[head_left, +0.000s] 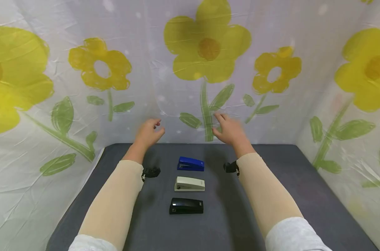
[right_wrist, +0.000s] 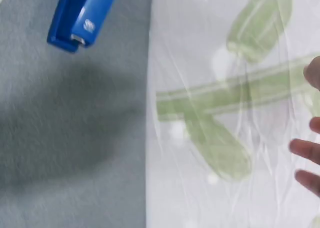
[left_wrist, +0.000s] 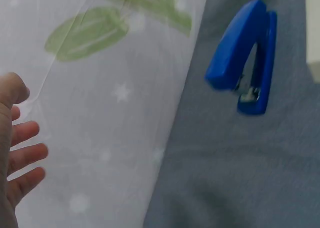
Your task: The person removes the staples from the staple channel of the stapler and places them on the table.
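Note:
Three staplers lie in a column on the dark grey table: a blue stapler (head_left: 191,164) at the back, a cream stapler (head_left: 190,184) in the middle and a black stapler (head_left: 186,206) in front. My left hand (head_left: 147,134) is raised beyond the blue stapler and to its left, fingers loosely bent and holding nothing. On the other side my right hand (head_left: 230,129) hangs in the air, empty, its fingers spread. The left wrist view shows the blue stapler (left_wrist: 245,55) well apart from the fingers. One end of the blue stapler (right_wrist: 82,17) appears in the right wrist view.
A white curtain (head_left: 158,87) printed with yellow flowers rises behind the table (head_left: 215,230) and along both sides. Black wrist cameras hang under both forearms, the left camera (head_left: 151,172) and the right camera (head_left: 230,167). Shadows of the arms fall beside the staplers.

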### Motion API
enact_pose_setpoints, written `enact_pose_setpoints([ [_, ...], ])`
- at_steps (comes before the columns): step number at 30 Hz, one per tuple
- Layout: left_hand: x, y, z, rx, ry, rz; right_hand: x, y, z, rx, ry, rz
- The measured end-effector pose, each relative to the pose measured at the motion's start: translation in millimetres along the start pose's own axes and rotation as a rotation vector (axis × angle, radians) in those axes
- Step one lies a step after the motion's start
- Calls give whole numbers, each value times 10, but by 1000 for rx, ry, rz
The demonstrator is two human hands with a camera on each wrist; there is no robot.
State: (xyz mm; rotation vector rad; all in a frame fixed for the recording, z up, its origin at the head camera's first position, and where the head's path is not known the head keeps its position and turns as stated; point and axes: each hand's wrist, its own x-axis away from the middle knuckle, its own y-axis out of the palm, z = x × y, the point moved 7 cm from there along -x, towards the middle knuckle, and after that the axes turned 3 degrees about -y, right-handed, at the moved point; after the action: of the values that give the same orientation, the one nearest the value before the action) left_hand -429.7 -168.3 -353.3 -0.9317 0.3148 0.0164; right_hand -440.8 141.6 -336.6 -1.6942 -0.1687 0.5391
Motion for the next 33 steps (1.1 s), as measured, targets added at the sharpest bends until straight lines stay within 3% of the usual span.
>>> enact_pose_setpoints([
  [6,167,281,93,180,30,-3,113,144,-146,-44,-72,76],
  [11,316,451,83,272,51,23,250,227,-261,-108,-108,147],
  [18,506,650,45,352,16,-16,426,372,-468,-161,-208,234],
  [21,564,740,24,347,-4,-46,479,477,-546,-172,-230,226],
  [29,700,1124,-88,366,-30,-106,586,839,-642,-181,-198,82],
  [33,780,1320,-187,369,-42,-138,609,993,-737,-162,-221,27],
])
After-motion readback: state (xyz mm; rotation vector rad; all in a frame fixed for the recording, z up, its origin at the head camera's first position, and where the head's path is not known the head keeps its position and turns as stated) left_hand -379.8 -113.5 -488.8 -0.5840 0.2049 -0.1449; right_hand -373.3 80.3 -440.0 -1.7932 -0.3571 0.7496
